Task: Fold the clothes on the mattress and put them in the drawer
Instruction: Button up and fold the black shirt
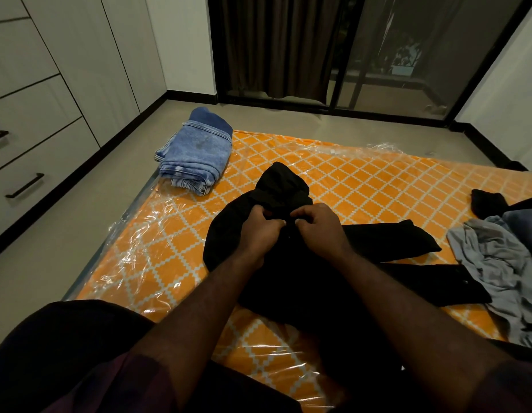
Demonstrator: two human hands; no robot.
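Pinching black garment (288, 186): left hand (260, 231), right hand (320, 225).

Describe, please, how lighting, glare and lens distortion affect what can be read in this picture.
Head view: dim, warm light; the black garment is so dark its folds vanish where the left hand and right hand pinch it. Head view: glare streaks the plastic wrap on the mattress. Head view: the wide lens bows the drawers and wall edges; the jeans look fairly sharp.

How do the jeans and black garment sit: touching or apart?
Apart. Head view shows a strip of bare mattress between jeans and black garment.
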